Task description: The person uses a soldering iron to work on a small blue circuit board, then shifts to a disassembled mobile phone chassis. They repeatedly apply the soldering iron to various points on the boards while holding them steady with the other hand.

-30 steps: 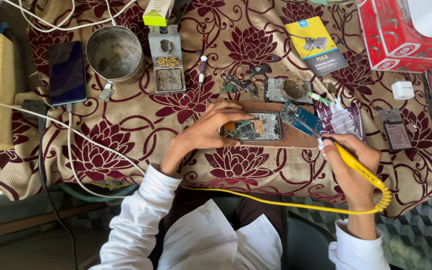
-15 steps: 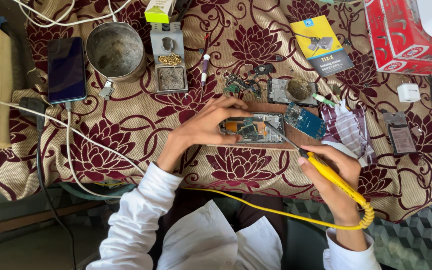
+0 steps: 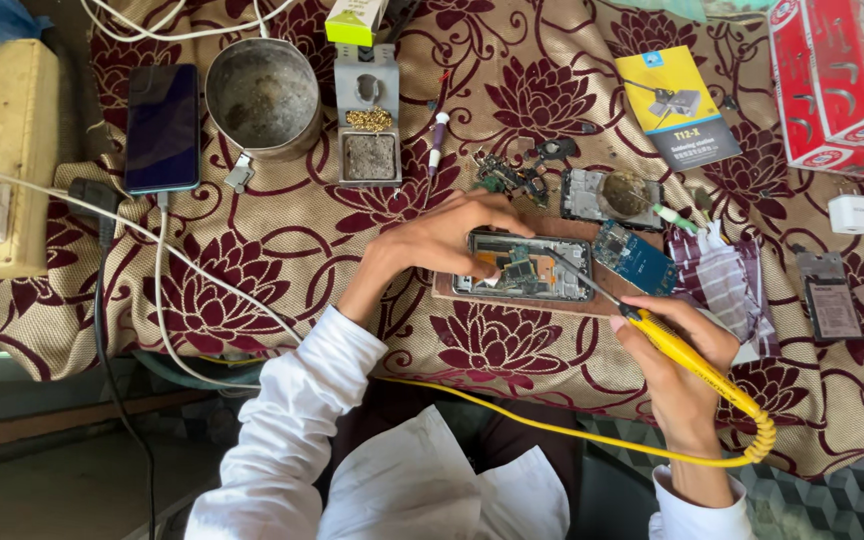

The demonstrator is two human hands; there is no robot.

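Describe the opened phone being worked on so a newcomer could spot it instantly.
On the maroon floral tablecloth, look just right of centre, where a wooden board lies. The opened phone rests on it under the left hand; unlike the intact dark phone at far left, its circuitry is exposed.

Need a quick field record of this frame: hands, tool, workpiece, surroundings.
left hand: left hand rests on the top edge of the opened phone, steadying it
right hand: right hand grips the yellow soldering iron, tip over the phone's board
workpiece: lies on a wooden board, back cover off
cable: yellow cord runs from the iron across the lap
nearby: blue circuit board, metal cup, tip-cleaner stand, dark intact phone
surface: floral cloth
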